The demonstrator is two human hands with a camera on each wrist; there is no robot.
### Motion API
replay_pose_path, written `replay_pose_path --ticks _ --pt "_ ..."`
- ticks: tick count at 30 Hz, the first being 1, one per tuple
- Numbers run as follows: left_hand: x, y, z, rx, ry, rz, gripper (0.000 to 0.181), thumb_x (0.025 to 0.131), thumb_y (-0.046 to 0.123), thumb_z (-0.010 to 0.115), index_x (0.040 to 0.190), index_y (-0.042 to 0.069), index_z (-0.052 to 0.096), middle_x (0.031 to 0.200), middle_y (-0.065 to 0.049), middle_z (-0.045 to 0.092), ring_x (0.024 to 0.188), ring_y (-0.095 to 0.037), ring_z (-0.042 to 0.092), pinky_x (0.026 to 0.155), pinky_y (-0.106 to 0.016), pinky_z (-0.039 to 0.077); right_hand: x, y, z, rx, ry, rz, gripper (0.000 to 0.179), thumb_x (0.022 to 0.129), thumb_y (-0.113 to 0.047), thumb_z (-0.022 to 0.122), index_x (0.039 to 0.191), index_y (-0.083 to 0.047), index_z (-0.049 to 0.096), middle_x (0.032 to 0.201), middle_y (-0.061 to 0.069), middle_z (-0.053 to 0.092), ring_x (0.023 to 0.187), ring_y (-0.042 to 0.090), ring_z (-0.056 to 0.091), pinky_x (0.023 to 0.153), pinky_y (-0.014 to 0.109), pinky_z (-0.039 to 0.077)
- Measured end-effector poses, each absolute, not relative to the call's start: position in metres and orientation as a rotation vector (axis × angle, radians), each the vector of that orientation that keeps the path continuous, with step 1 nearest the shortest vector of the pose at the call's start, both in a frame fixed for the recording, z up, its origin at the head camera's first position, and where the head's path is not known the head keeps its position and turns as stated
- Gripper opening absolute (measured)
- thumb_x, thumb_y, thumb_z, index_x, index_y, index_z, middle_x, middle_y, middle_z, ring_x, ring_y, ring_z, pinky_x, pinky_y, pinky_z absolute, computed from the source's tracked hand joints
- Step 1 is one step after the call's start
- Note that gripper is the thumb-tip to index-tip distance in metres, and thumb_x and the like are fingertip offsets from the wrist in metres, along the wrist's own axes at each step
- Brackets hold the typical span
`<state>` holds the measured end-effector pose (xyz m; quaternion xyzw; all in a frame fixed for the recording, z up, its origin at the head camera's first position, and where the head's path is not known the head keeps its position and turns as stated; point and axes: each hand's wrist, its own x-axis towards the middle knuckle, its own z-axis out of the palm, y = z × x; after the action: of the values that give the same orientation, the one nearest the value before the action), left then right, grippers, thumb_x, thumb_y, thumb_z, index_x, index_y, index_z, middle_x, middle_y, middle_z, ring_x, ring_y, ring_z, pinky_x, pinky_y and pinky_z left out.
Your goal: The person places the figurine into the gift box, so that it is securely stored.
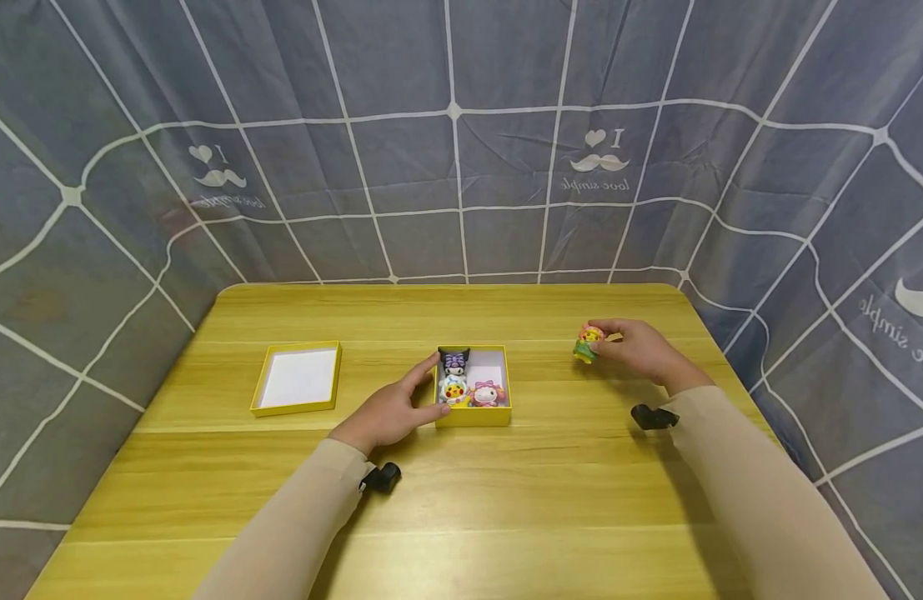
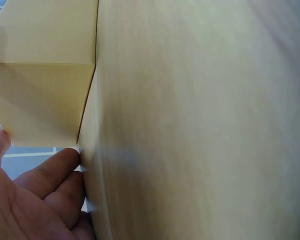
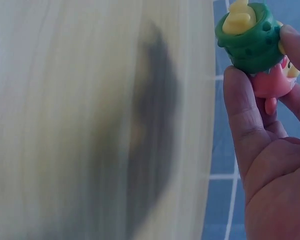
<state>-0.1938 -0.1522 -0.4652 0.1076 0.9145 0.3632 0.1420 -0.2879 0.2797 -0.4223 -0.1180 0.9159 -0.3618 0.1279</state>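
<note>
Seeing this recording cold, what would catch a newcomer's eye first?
The green-and-pink figure in the right hand, above the right of the table. Next, the yellow box mid-table, three more figures inside, left hand at its left. Behind, a blue-grey curtain.

Both arms stretched forward, left grip with thumb and fingers spread, right grip pinching

Brightly lit, with a soft shadow beside the right sleeve and pale glare on the tabletop; stretched toward head-view edges, with grain blurred in wrist views.
</note>
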Motion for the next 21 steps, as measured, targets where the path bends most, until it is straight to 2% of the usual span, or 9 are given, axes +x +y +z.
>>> replay_pose_path --ticks 5,21 --pt "-0.193 -0.152 -0.465 0.306 2.632 1.059 0.093 0.091 0.072 0.068 0.164 0.057 0.013 0.169 -0.002 0.041 0.153 -0.040 0.042 0.123 -0.062 0.034 -0.290 0.266 -0.418 -0.368 2.640 -1.088 0.062 0.106 -0.030 0.066 0.158 -0.003 0.048 0.141 0.025 0.057 0.125 0.043 0.065 0.089 0.030 0.056" --pt "-0.193 -0.152 -0.464 0.310 2.632 1.061 0.092 0.092 0.070 0.068 0.164 0.056 0.012 0.169 -0.003 0.041 0.153 -0.040 0.042 0.123 -0.062 0.034 -0.294 0.223 -0.406 -0.464 2.645 -1.083 0.058 0.105 -0.028 0.066 0.157 -0.007 0.051 0.136 0.022 0.060 0.125 0.044 0.066 0.089 0.038 0.058"
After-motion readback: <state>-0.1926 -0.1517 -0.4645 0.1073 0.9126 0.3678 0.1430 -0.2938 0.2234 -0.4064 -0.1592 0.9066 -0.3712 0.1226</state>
